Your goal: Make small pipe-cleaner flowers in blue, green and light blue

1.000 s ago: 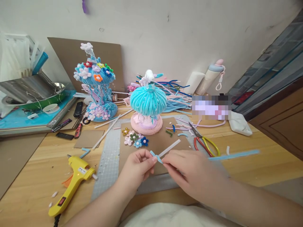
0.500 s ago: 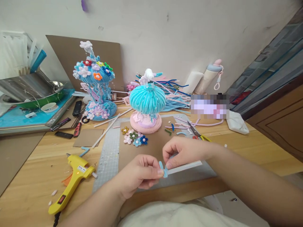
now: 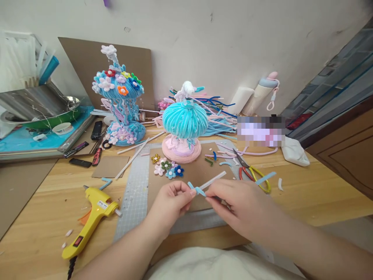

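Pinching blue strip point(image 3: 201, 191), with tube point(image 3: 50, 70) in pot point(image 3: 40, 102)

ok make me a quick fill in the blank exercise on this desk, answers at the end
Held by the left hand and the right hand is a strip coloured light ____.
The glue gun lies nearer the ____ hand.
The scissors have one yellow handle and one ____ handle.
The ornament nearer the scissors has a base coloured ____.
Missing words: blue; left; red; pink.
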Demonstrator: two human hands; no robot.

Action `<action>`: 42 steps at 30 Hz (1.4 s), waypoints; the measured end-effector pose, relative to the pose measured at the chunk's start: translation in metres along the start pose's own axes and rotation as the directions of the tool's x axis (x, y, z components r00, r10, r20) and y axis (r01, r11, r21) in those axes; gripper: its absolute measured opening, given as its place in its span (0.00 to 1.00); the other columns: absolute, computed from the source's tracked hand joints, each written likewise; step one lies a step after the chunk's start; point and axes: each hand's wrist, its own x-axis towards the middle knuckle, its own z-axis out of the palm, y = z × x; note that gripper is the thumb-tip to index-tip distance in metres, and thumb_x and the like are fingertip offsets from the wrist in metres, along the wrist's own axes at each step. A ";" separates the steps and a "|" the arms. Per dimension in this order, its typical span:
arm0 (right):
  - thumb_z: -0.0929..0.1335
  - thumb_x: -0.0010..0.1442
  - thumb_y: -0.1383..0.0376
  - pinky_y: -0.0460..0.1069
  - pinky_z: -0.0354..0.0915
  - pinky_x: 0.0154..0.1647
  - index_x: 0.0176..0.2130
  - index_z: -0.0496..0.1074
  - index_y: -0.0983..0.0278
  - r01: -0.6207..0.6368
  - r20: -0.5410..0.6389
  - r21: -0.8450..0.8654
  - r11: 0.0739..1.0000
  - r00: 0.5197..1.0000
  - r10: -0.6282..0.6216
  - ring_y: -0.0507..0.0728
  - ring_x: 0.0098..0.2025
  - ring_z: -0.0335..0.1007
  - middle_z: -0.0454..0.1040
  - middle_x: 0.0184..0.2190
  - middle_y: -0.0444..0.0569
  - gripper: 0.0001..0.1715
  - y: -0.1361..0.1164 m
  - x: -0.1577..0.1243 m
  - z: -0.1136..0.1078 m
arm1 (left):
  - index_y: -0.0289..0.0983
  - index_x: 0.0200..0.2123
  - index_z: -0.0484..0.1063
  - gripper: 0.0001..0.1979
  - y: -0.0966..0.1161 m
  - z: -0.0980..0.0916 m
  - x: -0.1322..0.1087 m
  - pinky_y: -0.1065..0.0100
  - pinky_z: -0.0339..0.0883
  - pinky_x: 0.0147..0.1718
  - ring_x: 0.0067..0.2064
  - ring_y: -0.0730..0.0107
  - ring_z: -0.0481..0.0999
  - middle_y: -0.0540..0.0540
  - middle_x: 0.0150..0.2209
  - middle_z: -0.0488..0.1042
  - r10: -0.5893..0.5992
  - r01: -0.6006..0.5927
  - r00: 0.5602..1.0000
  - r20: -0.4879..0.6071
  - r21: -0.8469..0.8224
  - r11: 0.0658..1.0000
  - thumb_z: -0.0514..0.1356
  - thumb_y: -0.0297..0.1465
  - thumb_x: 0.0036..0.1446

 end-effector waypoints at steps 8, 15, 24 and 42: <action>0.65 0.58 0.65 0.45 0.61 0.32 0.31 0.74 0.64 -0.127 0.041 0.522 0.844 0.991 0.124 0.52 0.31 0.68 0.74 0.28 0.46 0.09 0.022 0.003 0.027 | 0.35 0.23 0.63 0.11 0.008 -0.001 -0.008 0.76 0.32 0.14 0.15 0.85 0.43 0.57 0.14 0.57 -0.116 0.151 0.974 0.196 -0.178 0.972 0.62 0.33 0.48; 0.69 0.52 0.58 0.43 0.60 0.27 0.32 0.75 0.67 -0.160 0.481 0.497 0.853 0.869 -0.117 0.51 0.28 0.67 0.74 0.27 0.45 0.14 0.048 0.030 0.003 | 0.35 0.22 0.64 0.14 0.008 -0.001 -0.009 0.74 0.38 0.16 0.17 0.82 0.49 0.57 0.14 0.57 -0.180 0.145 0.930 0.320 0.128 0.981 0.65 0.38 0.45; 0.64 0.53 0.71 0.44 0.56 0.27 0.29 0.74 0.62 0.029 0.268 0.132 0.991 0.961 -0.064 0.52 0.29 0.66 0.74 0.27 0.44 0.09 0.018 0.022 -0.015 | 0.36 0.21 0.64 0.16 -0.003 0.003 -0.004 0.73 0.42 0.18 0.19 0.79 0.51 0.57 0.15 0.56 0.031 -0.035 0.999 0.017 0.445 0.895 0.61 0.42 0.47; 0.70 0.52 0.59 0.44 0.59 0.28 0.27 0.72 0.68 -0.115 0.218 0.731 0.672 0.973 -0.071 0.50 0.27 0.63 0.69 0.26 0.45 0.13 0.048 0.021 0.025 | 0.36 0.22 0.61 0.14 0.011 -0.002 -0.010 0.75 0.32 0.16 0.18 0.83 0.45 0.58 0.15 0.54 -0.118 0.149 0.954 0.274 -0.095 0.984 0.65 0.35 0.45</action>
